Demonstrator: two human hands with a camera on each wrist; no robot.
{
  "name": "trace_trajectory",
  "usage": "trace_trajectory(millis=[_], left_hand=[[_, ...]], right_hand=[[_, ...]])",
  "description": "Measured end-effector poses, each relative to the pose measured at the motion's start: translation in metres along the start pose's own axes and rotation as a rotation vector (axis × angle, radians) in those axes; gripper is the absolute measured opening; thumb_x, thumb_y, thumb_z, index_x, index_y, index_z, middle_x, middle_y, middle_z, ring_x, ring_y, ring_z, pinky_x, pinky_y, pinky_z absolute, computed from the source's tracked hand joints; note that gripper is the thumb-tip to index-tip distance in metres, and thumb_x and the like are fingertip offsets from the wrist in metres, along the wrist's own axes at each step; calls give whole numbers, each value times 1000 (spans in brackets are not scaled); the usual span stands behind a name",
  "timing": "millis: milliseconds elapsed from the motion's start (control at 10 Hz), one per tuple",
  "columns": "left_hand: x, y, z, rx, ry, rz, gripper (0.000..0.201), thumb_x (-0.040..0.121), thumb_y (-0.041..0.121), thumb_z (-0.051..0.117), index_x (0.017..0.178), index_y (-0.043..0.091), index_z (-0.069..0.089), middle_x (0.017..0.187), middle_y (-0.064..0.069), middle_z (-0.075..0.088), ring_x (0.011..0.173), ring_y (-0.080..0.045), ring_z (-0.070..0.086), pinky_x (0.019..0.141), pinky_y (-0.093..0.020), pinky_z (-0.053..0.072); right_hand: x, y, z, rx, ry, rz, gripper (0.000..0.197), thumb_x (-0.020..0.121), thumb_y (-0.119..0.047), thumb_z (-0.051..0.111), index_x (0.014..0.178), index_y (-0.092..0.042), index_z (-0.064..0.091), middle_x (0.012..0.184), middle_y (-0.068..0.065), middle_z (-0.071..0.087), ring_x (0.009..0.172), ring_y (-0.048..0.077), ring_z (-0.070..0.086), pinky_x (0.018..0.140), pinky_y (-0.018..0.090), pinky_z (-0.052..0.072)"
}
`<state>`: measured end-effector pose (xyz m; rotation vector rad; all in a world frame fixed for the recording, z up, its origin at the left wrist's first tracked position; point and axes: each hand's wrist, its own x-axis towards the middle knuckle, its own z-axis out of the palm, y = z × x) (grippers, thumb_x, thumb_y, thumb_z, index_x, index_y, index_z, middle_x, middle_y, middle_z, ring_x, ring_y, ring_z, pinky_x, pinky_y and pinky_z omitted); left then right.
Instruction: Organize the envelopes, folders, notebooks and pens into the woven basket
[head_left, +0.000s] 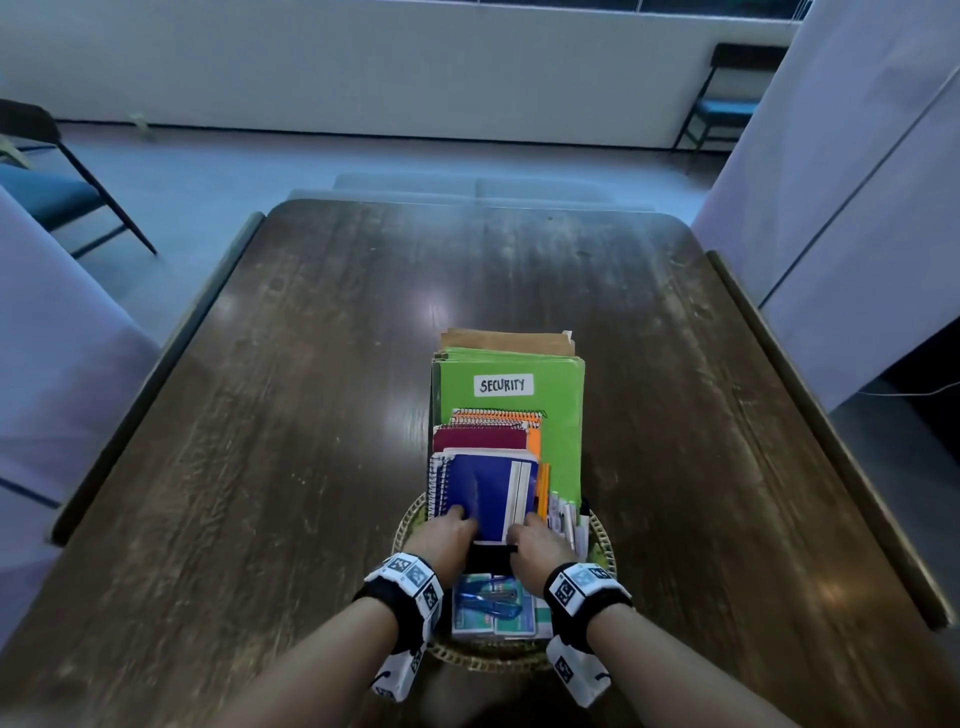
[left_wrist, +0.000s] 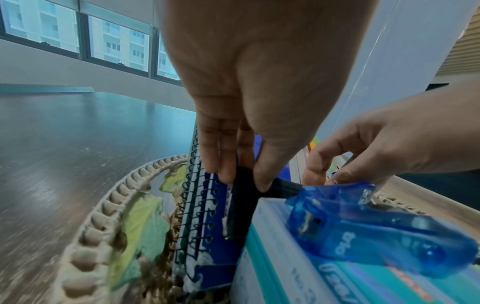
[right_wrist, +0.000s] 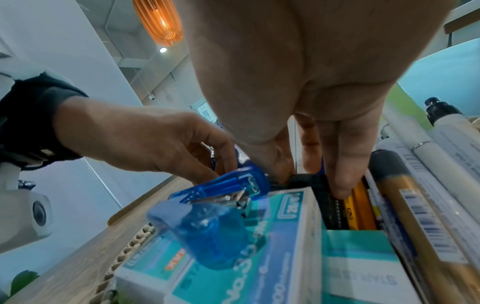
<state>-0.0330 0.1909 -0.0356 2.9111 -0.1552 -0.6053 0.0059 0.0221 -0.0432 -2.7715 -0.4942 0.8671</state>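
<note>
A woven basket at the table's near edge holds upright brown envelopes, green folders labelled SECURITY, an orange notebook, a maroon notebook and a blue spiral notebook. Pens and yellow pencils stand along the right side. Both hands are in the basket in front of the blue notebook. My left hand pinches the left top edge of a black flat item. My right hand grips its right top edge.
Teal staple boxes with a blue stapler on top fill the basket's near part, just behind the black item. The dark wooden table stretches ahead. Chairs stand at the far left and far right.
</note>
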Motion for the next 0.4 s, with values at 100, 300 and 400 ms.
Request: trace_trajectory(millis=[100, 300, 400], left_hand=[[0, 0, 0, -7, 8, -2, 18, 94, 13, 54, 111, 11, 60, 106, -9, 54, 88, -32, 66, 79, -46, 57], [-3, -4, 1, -31, 1, 1, 18, 95, 14, 53, 109, 12, 65, 103, -9, 59, 89, -30, 66, 82, -43, 57], [-3, -2, -8, -38, 40, 22, 18, 94, 18, 52, 108, 17, 64, 102, -8, 62, 89, -30, 66, 80, -41, 57]], right_hand=[[0, 0, -2, 18, -8, -6, 26, 95, -20, 45, 116, -18, 61, 119, 4, 50, 104, 28, 57, 91, 41, 50], [-7, 0, -10, 41, -39, -12, 25, 95, -26, 48, 115, -20, 61, 117, 2, 51, 102, 24, 57, 88, 38, 49], [-13, 1, -16, 79, -6, -42, 29, 96, -30, 47, 120, -21, 59, 121, 0, 52, 107, 23, 56, 89, 36, 48]])
